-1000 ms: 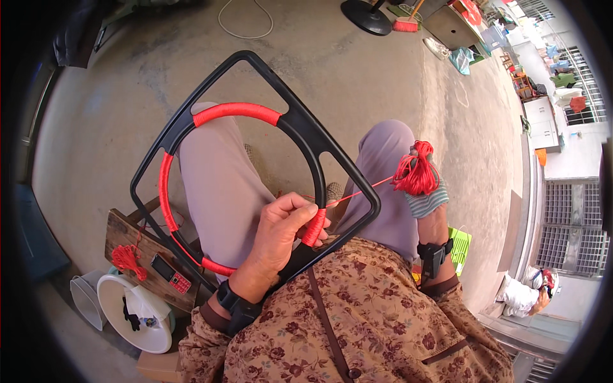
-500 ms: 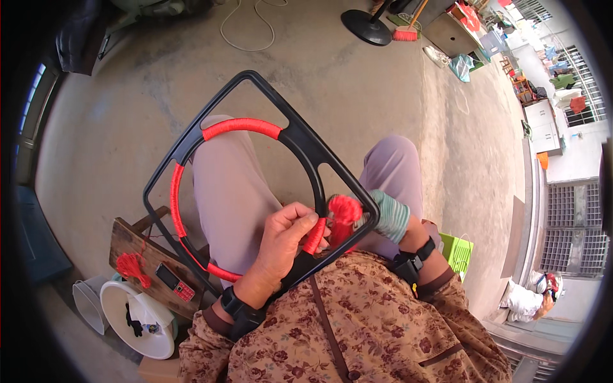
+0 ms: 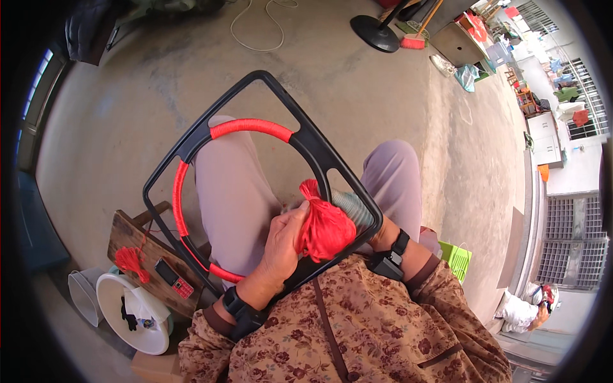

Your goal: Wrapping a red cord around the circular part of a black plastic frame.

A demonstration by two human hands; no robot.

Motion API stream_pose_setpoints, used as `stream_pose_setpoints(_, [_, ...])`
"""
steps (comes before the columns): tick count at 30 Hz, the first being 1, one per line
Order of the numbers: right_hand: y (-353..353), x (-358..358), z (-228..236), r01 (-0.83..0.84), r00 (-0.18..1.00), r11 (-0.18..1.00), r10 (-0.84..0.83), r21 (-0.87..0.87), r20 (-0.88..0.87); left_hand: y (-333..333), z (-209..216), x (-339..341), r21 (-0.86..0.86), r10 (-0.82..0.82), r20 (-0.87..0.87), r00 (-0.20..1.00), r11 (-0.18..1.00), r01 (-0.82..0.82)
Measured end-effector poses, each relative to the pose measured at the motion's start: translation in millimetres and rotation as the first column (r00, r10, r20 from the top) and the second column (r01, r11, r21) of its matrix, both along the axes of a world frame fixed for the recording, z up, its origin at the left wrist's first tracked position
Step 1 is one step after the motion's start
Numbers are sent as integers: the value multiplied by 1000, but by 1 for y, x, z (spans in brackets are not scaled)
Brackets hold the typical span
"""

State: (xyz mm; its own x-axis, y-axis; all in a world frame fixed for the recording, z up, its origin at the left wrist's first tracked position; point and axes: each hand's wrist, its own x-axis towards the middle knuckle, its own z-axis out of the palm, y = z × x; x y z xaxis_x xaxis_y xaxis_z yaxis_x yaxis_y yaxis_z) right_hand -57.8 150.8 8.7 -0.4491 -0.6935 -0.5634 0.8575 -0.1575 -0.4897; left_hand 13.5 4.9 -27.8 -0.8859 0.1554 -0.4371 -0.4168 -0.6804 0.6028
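A black frame with rounded corners [image 3: 305, 139] rests over my lap, with a round ring inside it. Red cord [image 3: 252, 126] is wound tightly around parts of the ring. My left hand [image 3: 282, 239] is closed on a bundle of red cord [image 3: 327, 231], thumb on top, inside the ring's lower right. The bundle hides the nearby stretch of ring. My right hand [image 3: 355, 214], in a striped grey-green glove, reaches beneath the frame's right bar beside the bundle. Motion blur and the bundle hide its fingers.
On my left a wooden stool [image 3: 121, 236] holds another red cord bundle [image 3: 132, 263] and a phone [image 3: 174, 278]. Beside it are a white basin [image 3: 153, 345] and a grey bin [image 3: 83, 295]. A green basket [image 3: 456, 260] stands at my right; a black round base [image 3: 375, 35] stands ahead.
The red cord bundle has moved left, from outside the ring to inside it, and is now in my left hand. My right hand has shifted left beneath the frame.
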Motion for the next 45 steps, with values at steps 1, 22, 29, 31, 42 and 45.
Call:
stream_pose_setpoints(1, [-5, -1, -2, -3, 1000, 1000, 3, 4, 6, 1, -6, 2, -21, 36, -4, 999, 999, -36])
stream_pose_setpoints(22, [112, 8, -2, 597, 783, 796, -605, -101, -144, -7, 18, -9, 50, -113, 29, 993, 992, 111])
stream_pose_setpoints(29, [158, -19, -20, 860, 477, 511, -806, -5, -351, -12, 18, -5, 26, -128, -1, 992, 991, 128])
stream_pose_setpoints(31, [251, -35, -60, 790, 467, 573, -793, -218, -392, -14, 16, -8, 73, -95, -8, 995, 993, 95])
stream_pose_setpoints(42, [136, -2, 4, 499, 810, 858, -411, 123, -418, -22, 30, -14, 54, -122, 8, 993, 991, 121])
stream_pose_setpoints(45, [85, 1, 19, 184, 924, 813, 49, 552, -380, -24, 36, -13, 9, -193, 57, 980, 981, 192])
